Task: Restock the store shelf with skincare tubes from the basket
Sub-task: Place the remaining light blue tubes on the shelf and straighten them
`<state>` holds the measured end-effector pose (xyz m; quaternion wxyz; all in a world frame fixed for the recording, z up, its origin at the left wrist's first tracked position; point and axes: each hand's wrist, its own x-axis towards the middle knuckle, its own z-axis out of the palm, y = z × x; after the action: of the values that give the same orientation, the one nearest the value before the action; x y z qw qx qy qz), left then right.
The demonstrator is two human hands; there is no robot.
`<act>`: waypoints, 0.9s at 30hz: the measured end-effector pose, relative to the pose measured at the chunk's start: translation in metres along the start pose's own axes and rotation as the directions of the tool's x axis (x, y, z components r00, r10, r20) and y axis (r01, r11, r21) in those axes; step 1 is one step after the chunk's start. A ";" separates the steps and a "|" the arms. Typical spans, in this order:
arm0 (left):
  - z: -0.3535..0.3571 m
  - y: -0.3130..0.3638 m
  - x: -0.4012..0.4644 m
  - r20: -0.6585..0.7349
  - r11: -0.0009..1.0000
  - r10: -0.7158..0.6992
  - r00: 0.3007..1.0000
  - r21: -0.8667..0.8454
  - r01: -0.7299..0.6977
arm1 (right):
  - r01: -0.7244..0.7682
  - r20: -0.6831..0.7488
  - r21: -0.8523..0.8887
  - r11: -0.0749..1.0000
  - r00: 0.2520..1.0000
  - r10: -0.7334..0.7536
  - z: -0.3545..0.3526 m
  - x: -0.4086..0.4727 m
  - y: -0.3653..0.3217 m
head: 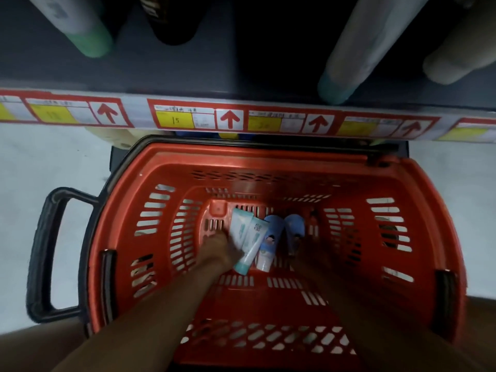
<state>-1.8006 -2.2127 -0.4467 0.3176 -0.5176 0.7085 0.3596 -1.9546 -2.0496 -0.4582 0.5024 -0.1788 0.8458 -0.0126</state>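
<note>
A red plastic basket stands on the floor under the shelf edge. Several skincare tubes lie on its bottom: two white-and-teal tubes, a blue tube with a cartoon figure and a second blue tube. Both my arms reach down into the basket. My left hand holds the lower part of the leftmost white-and-teal tube. My right hand is dark and blurred, and grips the lower end of the second blue tube.
On the dark shelf above stand a green-capped tube, a dark bottle, a teal-capped tube and a beige tube. Price labels with red arrows line the shelf edge. The basket's black handle sticks out left over pale floor.
</note>
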 end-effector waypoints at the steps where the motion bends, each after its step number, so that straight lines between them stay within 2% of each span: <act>1: 0.002 0.002 0.001 0.004 1.000 -0.012 1.000 -0.005 0.012 | -0.007 0.010 0.003 1.000 1.000 0.007 0.004 0.002 0.003; 4: 0.005 0.003 0.006 0.002 0.999 -0.021 1.000 -0.028 0.022 | -0.034 0.050 0.003 0.999 0.998 0.034 0.011 0.006 0.007; 8: 0.002 0.000 0.015 0.041 0.996 -0.041 0.998 -0.078 0.045 | -0.052 -0.006 0.028 0.998 0.999 0.052 0.008 0.005 0.002; 12: -0.002 -0.001 0.014 0.053 0.998 -0.040 0.998 -0.048 0.043 | -0.060 -0.059 -0.042 0.997 0.997 0.057 0.001 0.000 0.004; 13: -0.003 -0.001 0.013 0.056 0.997 -0.041 0.998 -0.055 0.045 | -0.072 -0.096 -0.024 0.997 0.993 0.070 0.000 -0.002 0.005; 16: -0.012 0.002 0.001 0.028 0.997 -0.032 0.999 -0.064 0.033 | -0.116 -0.084 0.020 0.993 0.990 0.117 -0.009 -0.010 0.005; 19: -0.022 0.007 -0.014 -0.020 0.995 -0.019 1.000 -0.097 0.017 | -0.085 -0.076 0.142 0.986 0.992 0.097 -0.025 -0.025 0.000; 21: -0.031 0.012 -0.027 -0.056 0.996 0.010 0.998 -0.086 -0.015 | -0.074 0.015 0.258 0.963 0.997 0.072 -0.030 -0.040 -0.007; 22: -0.035 0.015 -0.034 -0.073 0.996 0.025 0.997 -0.081 -0.031 | -0.048 0.001 0.287 0.957 0.999 0.050 -0.032 -0.045 -0.007; 24: -0.043 0.021 -0.051 -0.107 0.995 0.043 0.993 -0.086 -0.052 | 0.117 -0.187 0.338 0.934 0.981 -0.055 -0.041 -0.055 -0.010; 26: -0.050 0.026 -0.068 -0.140 0.993 0.066 0.988 -0.092 -0.079 | 0.199 -0.299 0.285 0.938 0.948 -0.111 -0.049 -0.063 -0.006; 27: -0.053 0.030 -0.076 -0.159 0.990 0.081 0.984 -0.098 -0.098 | 0.194 -0.308 0.245 0.950 0.945 -0.114 -0.055 -0.070 -0.005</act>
<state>-1.8131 -2.2127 -0.3500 0.2174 -0.5276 0.7335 0.3693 -1.9697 -2.0413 -0.3713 0.3903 -0.1706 0.8837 -0.1943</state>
